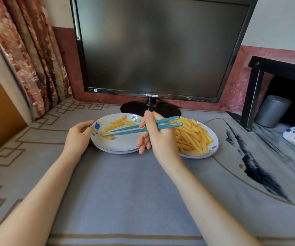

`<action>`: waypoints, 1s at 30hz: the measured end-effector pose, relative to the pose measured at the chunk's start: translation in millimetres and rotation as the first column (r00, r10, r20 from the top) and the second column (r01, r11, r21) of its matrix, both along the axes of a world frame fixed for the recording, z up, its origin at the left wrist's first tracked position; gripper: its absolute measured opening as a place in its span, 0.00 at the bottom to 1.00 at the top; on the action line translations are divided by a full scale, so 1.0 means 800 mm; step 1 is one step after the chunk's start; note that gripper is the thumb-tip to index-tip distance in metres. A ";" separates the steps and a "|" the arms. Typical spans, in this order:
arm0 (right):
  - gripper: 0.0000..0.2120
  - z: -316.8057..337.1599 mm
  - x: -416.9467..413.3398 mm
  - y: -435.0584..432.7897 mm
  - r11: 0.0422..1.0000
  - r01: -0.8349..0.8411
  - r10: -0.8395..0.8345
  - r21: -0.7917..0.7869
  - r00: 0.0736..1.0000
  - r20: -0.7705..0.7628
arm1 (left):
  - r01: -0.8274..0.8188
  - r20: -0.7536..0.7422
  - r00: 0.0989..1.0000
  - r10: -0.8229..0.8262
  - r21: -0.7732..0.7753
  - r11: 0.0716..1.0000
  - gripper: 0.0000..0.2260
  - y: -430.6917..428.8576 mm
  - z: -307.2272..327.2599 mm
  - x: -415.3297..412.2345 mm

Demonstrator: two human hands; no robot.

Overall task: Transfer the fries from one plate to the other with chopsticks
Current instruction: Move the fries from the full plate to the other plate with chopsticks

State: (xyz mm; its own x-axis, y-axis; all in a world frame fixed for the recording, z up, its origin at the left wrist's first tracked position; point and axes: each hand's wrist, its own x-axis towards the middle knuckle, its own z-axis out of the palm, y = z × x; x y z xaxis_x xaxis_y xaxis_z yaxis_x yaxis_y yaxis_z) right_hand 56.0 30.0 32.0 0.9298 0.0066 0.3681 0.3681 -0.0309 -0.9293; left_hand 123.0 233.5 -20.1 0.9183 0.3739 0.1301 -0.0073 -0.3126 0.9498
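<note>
Head camera: the right hand (159, 139) has its fingers (143, 122) grasping teal chopsticks (136, 129), tips at a fry (106, 134) on the left plate (122, 145), while the left hand (79, 136) grips that plate's rim and the right plate (213, 150), heaped with fries (192, 137), sits just beside on the tabletop (118, 183).

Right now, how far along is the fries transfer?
Early. Done: a few crinkle fries lie on the left plate. In hand: right hand holds teal chopsticks, tips at a fry there; left hand holds that plate's rim. Left: the big pile on the right plate.
</note>
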 end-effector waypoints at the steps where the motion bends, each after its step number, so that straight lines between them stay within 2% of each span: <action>1: 0.17 -0.001 0.000 0.002 1.000 -0.003 0.003 -0.006 1.000 0.002 | 0.000 0.001 1.000 0.000 0.002 1.000 0.13 0.000 0.000 0.000; 5: 0.18 -0.006 0.003 0.004 1.000 0.021 -0.021 -0.008 1.000 -0.020 | -0.003 0.010 1.000 0.003 0.006 1.000 0.13 -0.001 0.001 0.000; 10: 0.19 -0.005 -0.001 -0.002 0.993 0.088 -0.084 0.079 0.995 -0.046 | -0.001 0.013 1.000 0.001 0.012 1.000 0.13 0.000 0.000 0.000; 17: 0.20 0.013 -0.009 -0.040 0.964 0.215 -0.216 0.154 0.976 -0.010 | 0.029 0.034 0.999 -0.028 -0.037 0.999 0.13 -0.002 0.000 0.001; 22: 0.19 0.026 -0.027 -0.096 0.913 0.364 -0.376 0.186 0.926 0.032 | 0.027 0.031 0.999 -0.026 -0.038 0.999 0.13 -0.004 0.001 0.000; 30: 0.18 0.037 -0.052 -0.179 0.830 0.517 -0.542 0.209 0.837 0.080 | 0.012 0.021 1.000 -0.012 -0.010 1.000 0.13 -0.005 0.002 -0.001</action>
State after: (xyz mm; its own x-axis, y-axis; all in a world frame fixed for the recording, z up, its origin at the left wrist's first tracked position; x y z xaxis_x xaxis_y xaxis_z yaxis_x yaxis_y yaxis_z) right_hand 14.3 -113.6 62.0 0.7155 -0.5471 0.4345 0.4588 -0.1011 -0.8828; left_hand 122.0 229.5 -18.2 0.9198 0.3643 0.1462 -0.0313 -0.3030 0.9525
